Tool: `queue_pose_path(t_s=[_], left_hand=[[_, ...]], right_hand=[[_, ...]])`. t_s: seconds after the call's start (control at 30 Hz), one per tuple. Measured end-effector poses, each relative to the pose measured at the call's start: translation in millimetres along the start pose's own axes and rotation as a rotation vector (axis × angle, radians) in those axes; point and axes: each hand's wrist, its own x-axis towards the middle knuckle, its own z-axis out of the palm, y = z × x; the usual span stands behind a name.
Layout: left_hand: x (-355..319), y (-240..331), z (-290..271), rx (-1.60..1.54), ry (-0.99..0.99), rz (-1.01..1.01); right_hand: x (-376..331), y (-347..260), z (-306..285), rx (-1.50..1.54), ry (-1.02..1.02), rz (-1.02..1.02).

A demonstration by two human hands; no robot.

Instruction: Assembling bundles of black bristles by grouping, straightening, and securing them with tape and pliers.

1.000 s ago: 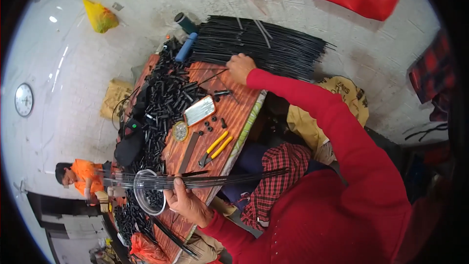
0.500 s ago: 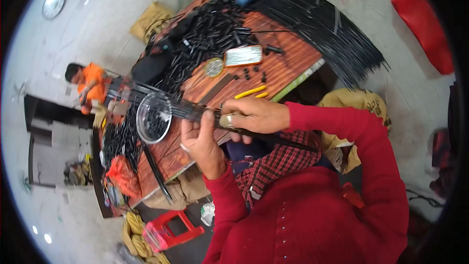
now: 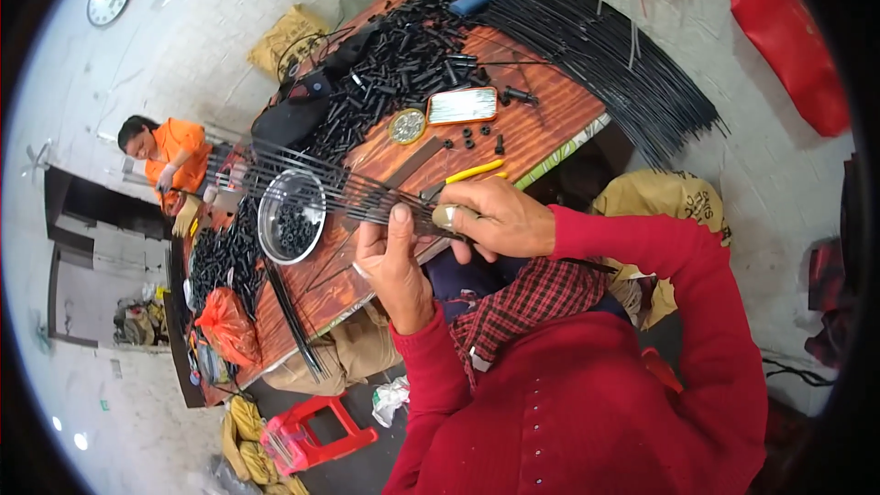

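Observation:
A bundle of thin black rods (image 3: 316,172) slants across my body, its far ends spread apart like a fan. My left hand (image 3: 396,268) holds the rods from below with the thumb laid over them. Close beside it, my right hand (image 3: 504,218) is closed around their near end, and a worn cover or tape wraps its thumb. The tail of the bundle passes behind my right hand and is mostly hidden. Under the rods stands a clear round bowl (image 3: 321,236) with small black parts in it. Yellow-handled pliers (image 3: 476,170) lie just beyond my right hand.
The wooden table (image 3: 541,96) carries a heap of black tubes (image 3: 394,64), long black rods (image 3: 596,46), a tray of pins (image 3: 461,105) and a round tin (image 3: 407,126). A person in orange (image 3: 179,151) works at the far left. A red stool (image 3: 321,435) stands below.
The rods have spread from a tight bundle into a fan. Both hands have shifted slightly right, and the right hand has turned a little around the near end.

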Motion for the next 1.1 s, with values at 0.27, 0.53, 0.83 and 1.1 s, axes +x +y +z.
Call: queue_pose_path(t_s=[0.27, 0.53, 0.83, 1.1], left_hand=[[1.7, -2.3, 4.1, -0.014, -0.062, -0.049], [1.3, 1.7, 3.9, 0.060, 0.017, -0.006], [4.5, -5.7, 4.9, 0.075, 0.048, 0.030], [0.2, 5.2, 5.2, 0.104, -0.027, -0.056]], right_hand=[[-4.2, 4.4, -2.2, -0.002, 0.078, 0.009], [1.3, 11.2, 1.1, -0.012, 0.092, -0.003], [2.9, 12.2, -1.0, 0.041, 0.047, 0.019], [0.3, 6.6, -4.6, 0.249, -0.078, 0.121]])
